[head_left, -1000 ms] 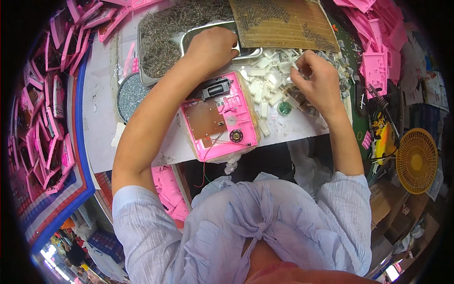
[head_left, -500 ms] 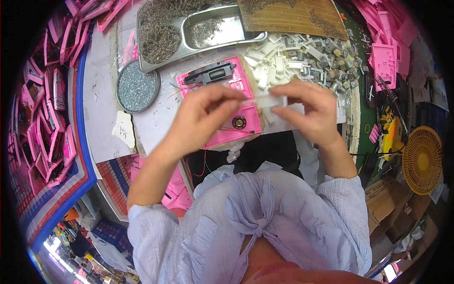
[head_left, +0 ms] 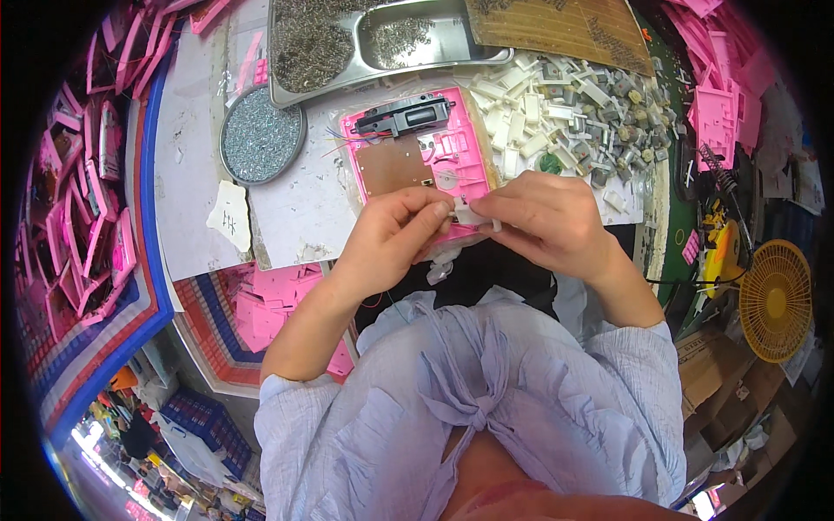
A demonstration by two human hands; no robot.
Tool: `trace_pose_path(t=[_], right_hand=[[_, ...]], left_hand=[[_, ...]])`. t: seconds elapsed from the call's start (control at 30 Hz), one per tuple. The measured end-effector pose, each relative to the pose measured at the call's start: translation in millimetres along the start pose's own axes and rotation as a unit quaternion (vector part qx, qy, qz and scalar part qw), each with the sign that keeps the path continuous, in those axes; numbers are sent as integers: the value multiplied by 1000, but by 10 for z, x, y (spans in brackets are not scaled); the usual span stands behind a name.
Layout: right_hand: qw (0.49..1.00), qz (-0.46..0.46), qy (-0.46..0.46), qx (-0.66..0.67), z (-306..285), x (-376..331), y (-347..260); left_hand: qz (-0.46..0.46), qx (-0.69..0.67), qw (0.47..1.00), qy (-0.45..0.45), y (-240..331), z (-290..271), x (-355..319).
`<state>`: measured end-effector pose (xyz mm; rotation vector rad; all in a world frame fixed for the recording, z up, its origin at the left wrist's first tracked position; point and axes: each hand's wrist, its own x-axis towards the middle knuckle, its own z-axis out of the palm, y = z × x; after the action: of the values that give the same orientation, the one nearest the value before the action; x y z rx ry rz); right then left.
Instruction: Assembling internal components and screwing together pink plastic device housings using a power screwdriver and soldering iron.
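Observation:
Over the near edge of a pink plastic housing [head_left: 473, 156], both my hands meet at a small white plastic part [head_left: 469, 213]. My right hand [head_left: 547, 217] grips this part between thumb and fingers. The fingertips of my left hand [head_left: 395, 239] are pinched together at the part's left end; whatever lies between them is too small to make out. The housing lies open side up on the table. It holds a black mechanism [head_left: 404, 115] along its far side and a brown board [head_left: 389, 165] at its left. My hands hide its near end.
Left of the housing stands a round dish [head_left: 263, 135] of small metal pieces. Behind it is a metal tray [head_left: 504, 56] with heaps of small springs. White plastic parts [head_left: 521, 113] and metal pieces pile up at right. Pink housings [head_left: 78, 217] are stacked far left.
Both hands have come closer to me and closer together. The white part has shifted down and left, and my left fingertips are now against it. More of the housing, including its brown board, shows.

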<state>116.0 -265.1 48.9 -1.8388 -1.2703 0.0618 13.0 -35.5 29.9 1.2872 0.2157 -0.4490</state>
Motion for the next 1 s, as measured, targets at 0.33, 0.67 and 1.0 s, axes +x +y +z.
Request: trace_pose_path(t=[0.33, 0.67, 1.0], right_hand=[[956, 225, 104, 155, -201, -461, 118], [973, 213, 84, 40, -93, -361, 175], [988, -14, -31, -151, 64, 164, 276]], left_hand=[[274, 668, 692, -4, 182, 110, 489], [269, 511, 812, 82, 190, 33, 428], [321, 320, 857, 246, -178, -131, 310]])
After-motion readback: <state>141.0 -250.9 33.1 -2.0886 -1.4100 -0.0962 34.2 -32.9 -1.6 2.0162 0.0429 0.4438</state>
